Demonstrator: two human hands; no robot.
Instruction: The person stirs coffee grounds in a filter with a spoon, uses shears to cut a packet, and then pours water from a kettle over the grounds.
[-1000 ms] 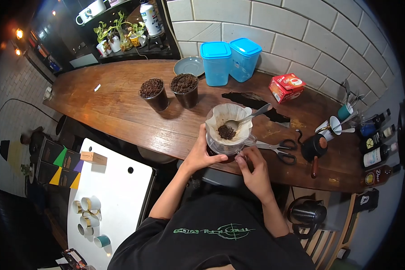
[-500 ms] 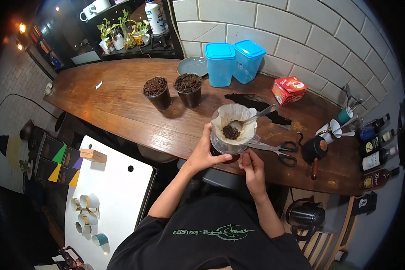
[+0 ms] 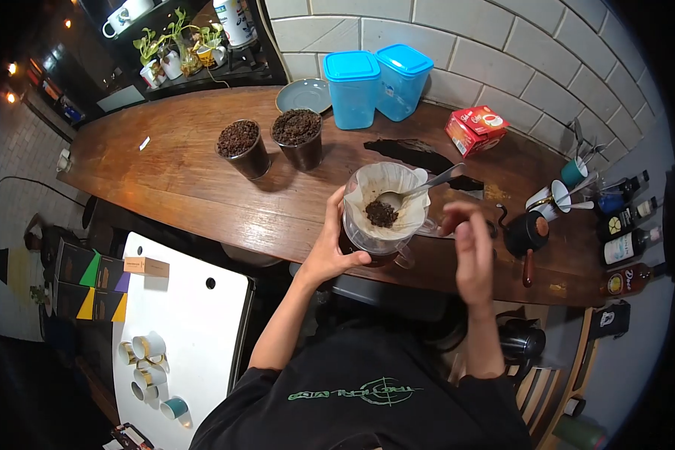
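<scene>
A clear coffee dripper (image 3: 358, 229) with a white paper filter (image 3: 412, 217) sits on a glass coffee server (image 3: 376, 257) near the counter's front edge. Damp dark coffee grounds (image 3: 381, 214) lie in the filter. A metal spoon (image 3: 436, 180) rests in it, handle pointing up to the right. My left hand (image 3: 330, 251) is wrapped round the left side of the server, just under the dripper. To the right, my right hand (image 3: 472, 255) is raised with nothing in it, fingers apart and slightly blurred. Partly behind it lie scissors (image 3: 444, 231).
Two glasses of dark grounds (image 3: 244, 154) stand left on the wooden counter (image 3: 180, 150). Behind are blue-lidded containers (image 3: 352, 90), a grey plate (image 3: 304, 96) and a red box (image 3: 476, 129). A black gooseneck kettle (image 3: 526, 234) and several bottles (image 3: 628, 262) stand right.
My right hand has let go of the server's handle side and moved right and up, its fingers opening. My left hand stays on the server. The view has shifted slightly.
</scene>
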